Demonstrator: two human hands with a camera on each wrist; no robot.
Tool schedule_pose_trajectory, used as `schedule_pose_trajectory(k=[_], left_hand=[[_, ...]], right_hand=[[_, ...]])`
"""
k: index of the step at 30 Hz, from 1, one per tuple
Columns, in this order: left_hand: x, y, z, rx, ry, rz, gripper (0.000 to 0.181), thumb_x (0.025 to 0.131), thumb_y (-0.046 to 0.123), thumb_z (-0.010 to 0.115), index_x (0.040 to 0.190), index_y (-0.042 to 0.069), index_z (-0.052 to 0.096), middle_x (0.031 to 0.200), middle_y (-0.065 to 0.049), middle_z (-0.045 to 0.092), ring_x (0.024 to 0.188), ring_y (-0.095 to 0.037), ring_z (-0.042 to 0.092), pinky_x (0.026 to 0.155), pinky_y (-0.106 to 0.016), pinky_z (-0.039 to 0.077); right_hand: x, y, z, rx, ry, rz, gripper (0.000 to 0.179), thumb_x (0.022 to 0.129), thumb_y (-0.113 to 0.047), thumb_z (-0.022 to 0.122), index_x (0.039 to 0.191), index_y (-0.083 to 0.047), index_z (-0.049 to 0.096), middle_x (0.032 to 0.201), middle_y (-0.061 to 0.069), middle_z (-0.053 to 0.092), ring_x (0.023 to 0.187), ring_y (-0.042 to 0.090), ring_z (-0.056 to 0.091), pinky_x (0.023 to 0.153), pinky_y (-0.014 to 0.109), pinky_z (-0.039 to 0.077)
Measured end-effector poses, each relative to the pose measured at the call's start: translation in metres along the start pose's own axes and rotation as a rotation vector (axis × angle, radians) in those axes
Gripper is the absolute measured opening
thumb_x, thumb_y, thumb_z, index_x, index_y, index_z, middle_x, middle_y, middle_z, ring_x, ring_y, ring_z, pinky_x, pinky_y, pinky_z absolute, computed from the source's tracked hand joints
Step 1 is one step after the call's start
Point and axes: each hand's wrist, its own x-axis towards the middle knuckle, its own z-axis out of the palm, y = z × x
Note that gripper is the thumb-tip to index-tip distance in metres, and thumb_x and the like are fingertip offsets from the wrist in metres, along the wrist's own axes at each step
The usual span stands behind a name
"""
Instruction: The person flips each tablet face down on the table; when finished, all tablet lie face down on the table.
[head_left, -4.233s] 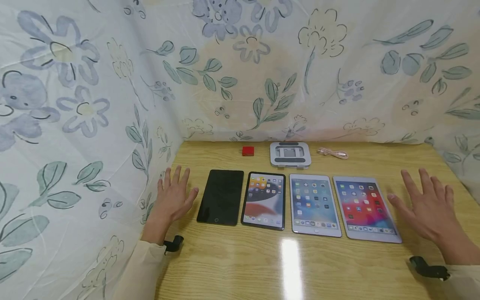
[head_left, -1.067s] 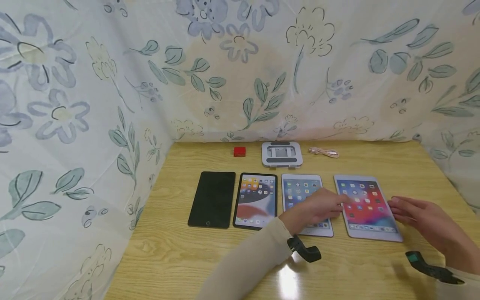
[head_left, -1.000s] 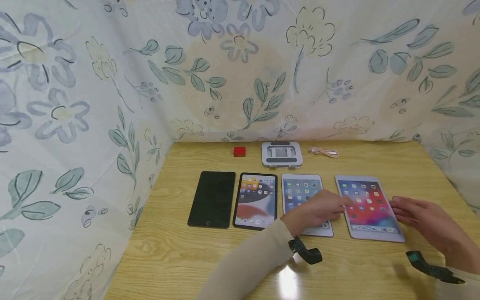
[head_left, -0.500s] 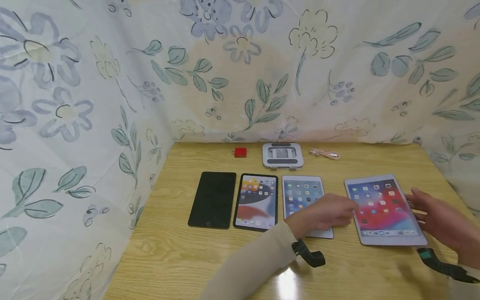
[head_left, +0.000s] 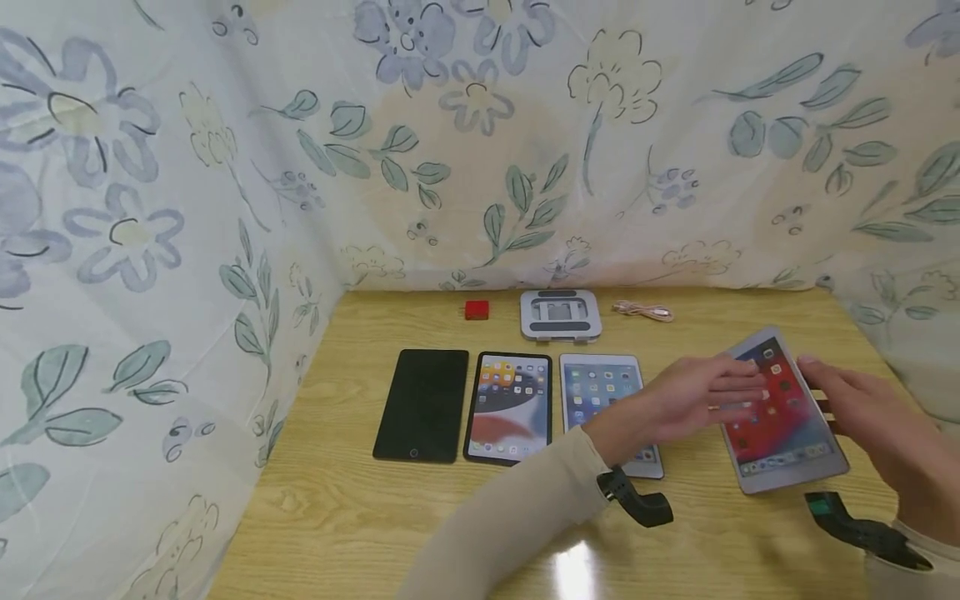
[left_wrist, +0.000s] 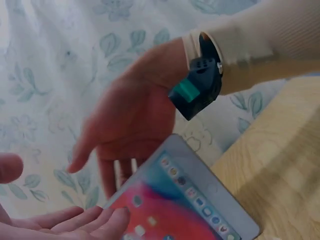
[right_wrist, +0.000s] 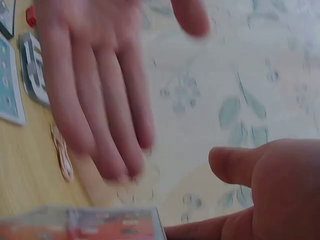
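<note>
A white-framed tablet with a red and blue home screen is at the right of the table, turned askew and tilted. My left hand reaches across in front of its screen, fingers straight. In the right wrist view, that left hand shows its extended fingers above the tablet, apart from it. My right hand is at the tablet's right edge. In the left wrist view, the right hand has straight fingers passing behind the tablet, with its thumb spread away.
A second white tablet, partly under my left forearm, a black-rimmed tablet and a dark-screened tablet lie in a row. Behind them are a red charger plug, a grey folding stand and a coiled pink cable. Floral cloth borders the table.
The rightmost tablet has shifted right, left its flat place beside the others and turned at a slant. My left hand has come across from the left side and its fingers have straightened.
</note>
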Motion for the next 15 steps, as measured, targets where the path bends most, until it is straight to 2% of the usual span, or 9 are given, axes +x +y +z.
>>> schedule_pose_trajectory(k=[1, 2, 3, 5, 8, 10, 12, 14, 15], left_hand=[[0.000, 0.000, 0.001, -0.005, 0.004, 0.006, 0.039, 0.115, 0.021, 0.054, 0.143, -0.004, 0.066, 0.145, -0.021, 0.070, 0.144, -0.039, 0.062, 0.125, -0.057, 0.047], [-0.001, -0.001, 0.003, -0.010, 0.013, 0.015, 0.039, 0.115, 0.021, 0.054, 0.141, -0.005, 0.066, 0.144, -0.021, 0.070, 0.143, -0.039, 0.062, 0.125, -0.057, 0.048], [-0.001, -0.001, 0.004, -0.003, 0.024, 0.024, 0.039, 0.114, 0.022, 0.054, 0.140, -0.004, 0.067, 0.143, -0.020, 0.071, 0.142, -0.038, 0.064, 0.124, -0.057, 0.049], [-0.004, -0.001, 0.006, 0.013, 0.047, 0.043, 0.040, 0.114, 0.023, 0.054, 0.138, -0.005, 0.068, 0.140, -0.019, 0.073, 0.138, -0.036, 0.066, 0.123, -0.057, 0.050], [-0.009, 0.001, 0.007, 0.027, 0.109, 0.061, 0.038, 0.112, 0.023, 0.057, 0.135, -0.004, 0.070, 0.137, -0.017, 0.074, 0.133, -0.034, 0.069, 0.121, -0.057, 0.052], [-0.014, 0.003, 0.007, 0.061, 0.148, 0.066, 0.039, 0.111, 0.025, 0.057, 0.137, -0.002, 0.069, 0.140, -0.016, 0.072, 0.131, -0.033, 0.069, 0.119, -0.057, 0.054], [-0.018, 0.004, 0.007, 0.090, 0.194, 0.067, 0.039, 0.109, 0.025, 0.058, 0.139, 0.001, 0.068, 0.144, -0.015, 0.069, 0.131, -0.033, 0.068, 0.116, -0.057, 0.056], [-0.022, 0.004, 0.007, 0.111, 0.233, 0.073, 0.036, 0.107, 0.023, 0.060, 0.136, 0.003, 0.068, 0.144, -0.015, 0.067, 0.128, -0.032, 0.068, 0.114, -0.059, 0.057], [-0.024, 0.004, 0.007, 0.114, 0.258, 0.078, 0.033, 0.106, 0.022, 0.061, 0.133, 0.004, 0.069, 0.141, -0.013, 0.067, 0.125, -0.031, 0.068, 0.112, -0.060, 0.058]], right_hand=[[-0.002, -0.006, 0.003, -0.008, -0.003, -0.012, 0.089, 0.117, -0.056, 0.013, 0.166, 0.018, 0.007, 0.167, 0.051, 0.013, 0.143, 0.076, 0.027, 0.104, 0.080, 0.042], [-0.003, -0.010, 0.006, -0.014, -0.016, -0.035, 0.088, 0.117, -0.055, 0.014, 0.166, 0.018, 0.008, 0.167, 0.051, 0.014, 0.143, 0.075, 0.027, 0.103, 0.074, 0.048], [-0.003, -0.014, 0.009, -0.015, -0.024, -0.057, 0.087, 0.118, -0.055, 0.015, 0.166, 0.018, 0.010, 0.167, 0.051, 0.015, 0.143, 0.075, 0.029, 0.103, 0.067, 0.053], [-0.003, -0.021, 0.015, -0.020, -0.032, -0.107, 0.085, 0.118, -0.053, 0.017, 0.167, 0.017, 0.016, 0.167, 0.049, 0.022, 0.141, 0.070, 0.037, 0.092, 0.045, 0.062], [-0.002, -0.025, 0.023, -0.012, -0.047, -0.191, 0.079, 0.120, -0.049, 0.020, 0.166, 0.014, 0.026, 0.166, 0.043, 0.031, 0.128, 0.029, 0.064, 0.077, 0.020, 0.060], [0.000, -0.023, 0.026, 0.016, -0.051, -0.245, 0.073, 0.121, -0.045, 0.022, 0.165, 0.014, 0.030, 0.162, 0.039, 0.037, 0.115, 0.003, 0.065, 0.078, 0.019, 0.061], [0.003, -0.017, 0.028, 0.034, -0.040, -0.277, 0.069, 0.122, -0.042, 0.024, 0.163, 0.013, 0.035, 0.152, 0.022, 0.053, 0.105, -0.014, 0.059, 0.080, 0.020, 0.063], [0.006, -0.009, 0.030, 0.068, -0.045, -0.287, 0.068, 0.122, -0.039, 0.025, 0.161, 0.016, 0.035, 0.147, 0.015, 0.056, 0.103, -0.013, 0.063, 0.081, 0.021, 0.064], [0.008, -0.004, 0.030, 0.083, -0.055, -0.274, 0.069, 0.122, -0.040, 0.025, 0.161, 0.017, 0.033, 0.143, 0.006, 0.059, 0.103, -0.012, 0.065, 0.081, 0.021, 0.064]])
